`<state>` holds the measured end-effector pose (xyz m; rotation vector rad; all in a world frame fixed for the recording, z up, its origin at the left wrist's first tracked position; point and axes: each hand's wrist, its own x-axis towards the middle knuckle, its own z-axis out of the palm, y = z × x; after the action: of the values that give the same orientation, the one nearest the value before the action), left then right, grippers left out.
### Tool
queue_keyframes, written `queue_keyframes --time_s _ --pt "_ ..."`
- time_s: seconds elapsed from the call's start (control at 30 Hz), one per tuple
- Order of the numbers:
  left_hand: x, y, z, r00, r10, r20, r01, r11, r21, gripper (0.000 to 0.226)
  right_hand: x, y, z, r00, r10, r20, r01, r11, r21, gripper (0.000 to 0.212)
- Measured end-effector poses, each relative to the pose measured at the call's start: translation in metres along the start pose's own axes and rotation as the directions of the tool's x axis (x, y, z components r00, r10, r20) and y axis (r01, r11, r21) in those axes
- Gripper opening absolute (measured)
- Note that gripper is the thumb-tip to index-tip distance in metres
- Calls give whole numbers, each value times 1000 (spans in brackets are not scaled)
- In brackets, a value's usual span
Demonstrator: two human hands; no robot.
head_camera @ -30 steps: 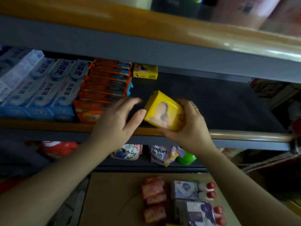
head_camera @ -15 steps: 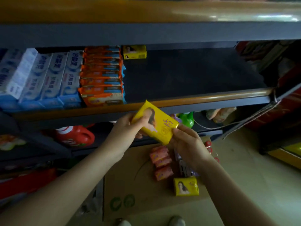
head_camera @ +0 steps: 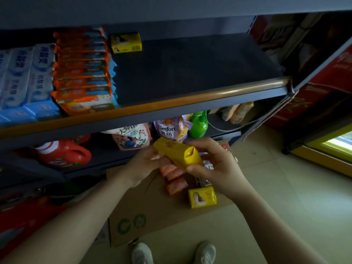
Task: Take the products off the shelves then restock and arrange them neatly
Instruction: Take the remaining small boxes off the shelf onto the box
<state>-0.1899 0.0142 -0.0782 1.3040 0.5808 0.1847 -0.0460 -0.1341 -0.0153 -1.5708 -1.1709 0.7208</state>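
Note:
A yellow soap box is held between both hands, below the shelf's front edge and above the cardboard on the floor. My left hand grips its left end and my right hand grips its right end, with the box's end flap facing me. Another yellow soap box stands at the back of the dark shelf. A third one lies on the flat cardboard, beside small orange-pink packets.
Orange packs and blue-white toothpaste boxes fill the shelf's left part. Below hang a red detergent jug, Comfort pouches and a green bottle. A red cabinet stands at right. My shoes show at the bottom.
The yellow box came down from the shelf edge to below it and was turned so its end faces me. Both hands followed it downward.

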Motion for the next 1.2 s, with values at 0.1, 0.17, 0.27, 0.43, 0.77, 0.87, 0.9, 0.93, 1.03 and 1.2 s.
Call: queue_keyframes --time_s 0.1,0.17,0.27,0.43,0.77,0.87,0.9,0.93,1.03,1.2 --pt "3 -12 21 995 -76 62 81 994 -78 75 -2 4 -10 983 185 -22 -181 978 107 45" --pt "4 -17 36 983 -144 111 161 974 -159 75 -2 6 -17 966 250 -60 -246 967 61 38" --pt "5 -23 57 965 -242 98 259 934 -247 54 -1 15 -30 907 412 -92 -401 909 113 21" --pt "10 -60 71 937 -347 -48 333 924 -187 55 -19 67 -52 782 620 68 -622 783 10 7" --pt "19 -169 124 827 -417 -376 485 868 104 35 -74 194 -53 694 701 163 -661 710 -244 18" --pt "20 -186 135 804 -450 -388 512 856 68 34 -78 200 -57 717 680 154 -629 725 -280 18" --pt "21 -188 137 795 -461 -394 517 855 43 34 -79 201 -58 715 682 151 -631 724 -280 19" --pt "23 -188 137 785 -465 -409 521 853 28 36 -80 202 -59 720 677 151 -626 728 -280 18" --pt "32 -190 134 792 -392 -468 500 856 129 51 -78 200 -62 738 655 164 -598 746 -293 17" --pt "41 -187 129 806 -371 -462 535 790 299 46 -80 196 -64 752 635 174 -578 763 -290 17"
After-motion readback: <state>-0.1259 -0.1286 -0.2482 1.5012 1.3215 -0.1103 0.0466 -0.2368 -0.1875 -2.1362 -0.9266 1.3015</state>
